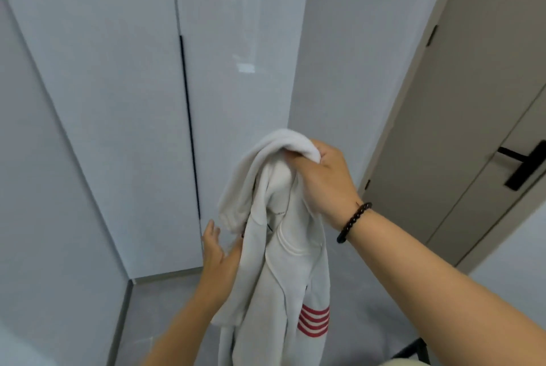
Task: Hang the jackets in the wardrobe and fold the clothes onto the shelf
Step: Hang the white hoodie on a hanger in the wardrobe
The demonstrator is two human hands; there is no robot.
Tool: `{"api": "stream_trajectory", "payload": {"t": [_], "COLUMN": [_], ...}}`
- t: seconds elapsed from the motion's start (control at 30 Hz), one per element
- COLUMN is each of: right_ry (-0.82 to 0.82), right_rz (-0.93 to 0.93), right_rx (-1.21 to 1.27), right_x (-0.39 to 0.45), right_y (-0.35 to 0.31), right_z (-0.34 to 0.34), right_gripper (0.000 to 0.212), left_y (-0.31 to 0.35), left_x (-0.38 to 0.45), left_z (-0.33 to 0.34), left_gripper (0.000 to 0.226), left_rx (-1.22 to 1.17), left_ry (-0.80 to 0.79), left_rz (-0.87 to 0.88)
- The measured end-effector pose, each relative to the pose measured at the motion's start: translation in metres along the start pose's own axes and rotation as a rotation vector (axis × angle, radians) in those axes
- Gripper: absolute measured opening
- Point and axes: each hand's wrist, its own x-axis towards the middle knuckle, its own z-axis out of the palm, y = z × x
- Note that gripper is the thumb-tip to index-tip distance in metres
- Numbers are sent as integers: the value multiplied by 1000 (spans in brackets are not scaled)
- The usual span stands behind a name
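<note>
A white jacket (pixel 283 253) with red stripes on one sleeve hangs down in front of me. My right hand (pixel 328 179) grips its bunched top at about chest height; a black beaded bracelet sits on that wrist. My left hand (pixel 217 250) reaches up beside the jacket's left edge with straight fingers, touching or nearly touching the cloth. Behind the jacket stands the wardrobe (pixel 124 99), its glossy pale grey doors closed, with a dark vertical handle groove (pixel 189 126) between two doors. No hanger or shelf is in view.
A beige room door (pixel 461 117) with a black lever handle (pixel 523 164) stands to the right. The grey floor (pixel 165 315) shows below the wardrobe. A dark furniture edge (pixel 413 351) pokes in at the bottom right.
</note>
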Motion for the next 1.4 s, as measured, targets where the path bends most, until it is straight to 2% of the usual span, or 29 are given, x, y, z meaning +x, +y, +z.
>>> {"api": "stream_trajectory", "payload": {"t": [0.2,0.3,0.37,0.47,0.57,0.67,0.77,0.87,0.9,0.93,1.03,1.13,1.2,1.27,1.4], "right_ry": [-39,-28,-23,-21,-14,-21,-221,-539,-592,-606,-480,-390,-388,-410,-441], "right_rz": [-22,8,24,55,88,111,119,76,64,52,-3,-93,-84,-30,132], "right_rx": [94,127,118,46,45,61,-26,8,8,13,53,94,146,234,413], "right_x": [29,47,58,73,84,95,103,113,119,128,168,208,229,246,272], "right_y": [-7,-1,9,35,67,96,128,154,158,160,154,145,141,135,126], "right_z": [58,72,78,87,100,117,136,157,165,171,184,195,201,209,230], "right_gripper": [18,18,18,16,21,19,14,61,67,63,27,36,37,34,31], "left_y": [-48,-59,-55,-25,13,53,90,125,135,142,159,163,149,123,67], "left_x": [18,15,21,39,55,72,100,130,139,149,180,204,215,221,230], "left_z": [-68,-97,-112,-125,-130,-134,-135,-125,-119,-113,-108,-117,-124,-127,-117], "left_gripper": [72,39,20,27,33,25,26,32,33,32,27,22,20,41,107], "left_rx": [34,-57,-120,-105,54,52,24,23,58,95,86,-98,-132,-38,123], "left_ry": [-83,-67,12,165,190,225,258,191,166,158,172,165,227,328,372], "left_rz": [-354,-457,-356,-219,-70,54,166,216,232,248,284,336,478,564,372]}}
